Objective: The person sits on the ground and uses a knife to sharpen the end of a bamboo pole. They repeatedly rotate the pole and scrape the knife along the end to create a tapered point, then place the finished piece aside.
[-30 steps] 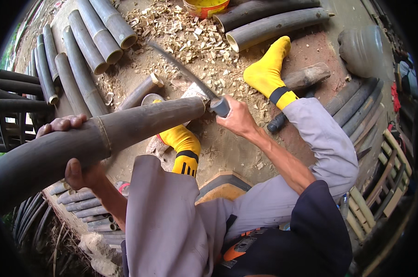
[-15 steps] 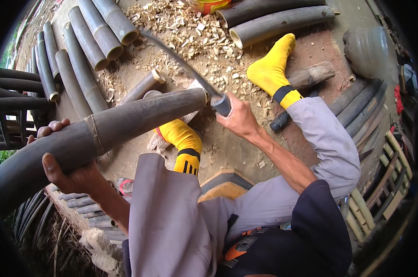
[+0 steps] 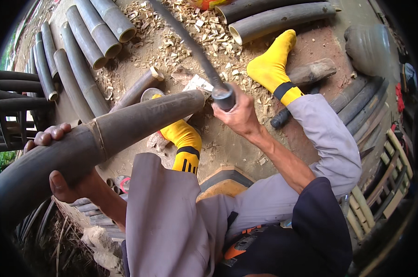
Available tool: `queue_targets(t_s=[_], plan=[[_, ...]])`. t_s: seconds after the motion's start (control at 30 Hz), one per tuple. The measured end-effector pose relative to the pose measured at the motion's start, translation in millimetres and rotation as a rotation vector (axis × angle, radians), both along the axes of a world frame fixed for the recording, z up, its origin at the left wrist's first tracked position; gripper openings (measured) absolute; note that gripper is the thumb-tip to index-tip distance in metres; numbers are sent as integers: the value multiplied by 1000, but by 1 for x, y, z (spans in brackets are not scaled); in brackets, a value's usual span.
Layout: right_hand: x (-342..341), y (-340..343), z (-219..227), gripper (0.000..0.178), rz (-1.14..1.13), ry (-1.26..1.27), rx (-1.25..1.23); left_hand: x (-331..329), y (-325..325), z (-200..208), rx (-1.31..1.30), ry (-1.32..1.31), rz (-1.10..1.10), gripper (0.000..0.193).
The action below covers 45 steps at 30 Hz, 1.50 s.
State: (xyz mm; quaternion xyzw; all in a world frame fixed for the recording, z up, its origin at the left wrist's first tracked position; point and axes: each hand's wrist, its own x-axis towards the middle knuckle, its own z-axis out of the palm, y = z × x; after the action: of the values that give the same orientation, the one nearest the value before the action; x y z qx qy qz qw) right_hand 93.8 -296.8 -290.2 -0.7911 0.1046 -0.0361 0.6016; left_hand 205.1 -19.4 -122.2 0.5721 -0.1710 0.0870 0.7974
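A thick dark bamboo pole slants across the left half of the view, its far end near the middle. My left hand wraps round its near part, thumb on the near side and fingertips over the far side. My right hand is closed on the dark round handle of a machete. The blade, blurred by motion, points up and away, with its tip at the top edge. Handle and fist are just right of the pole's end. A pale-faced wood block lies just beyond that end.
Pale wood chips cover the ground ahead. Cut bamboo lengths lie at the far left; more bamboo tubes lie at the far right. My yellow-socked foot is beside a short log. A clear plastic jug stands at right.
The machete blade has swung up and away from the pole's end, its handle tilting with it. The pole's far end looks more tapered now, and the pole has shifted slightly right. My left hand keeps its hold.
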Motion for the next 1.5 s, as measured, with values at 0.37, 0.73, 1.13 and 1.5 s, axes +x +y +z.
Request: queue_targets(t_s=[0.37,0.73,1.13,1.5], plan=[[-11,-14,-50,35,164,305,-71,18,5,-10,30,-42,-175,69],[-35,-7,-84,50,320,319,-148,2,-28,13,82,140,316,68],[-26,2,-87,38,135,260,-31,8,5,-4,-6,-28,148,57],[-7,-1,-25,27,-37,-63,164,12,29,2,15,-56,-137,70]])
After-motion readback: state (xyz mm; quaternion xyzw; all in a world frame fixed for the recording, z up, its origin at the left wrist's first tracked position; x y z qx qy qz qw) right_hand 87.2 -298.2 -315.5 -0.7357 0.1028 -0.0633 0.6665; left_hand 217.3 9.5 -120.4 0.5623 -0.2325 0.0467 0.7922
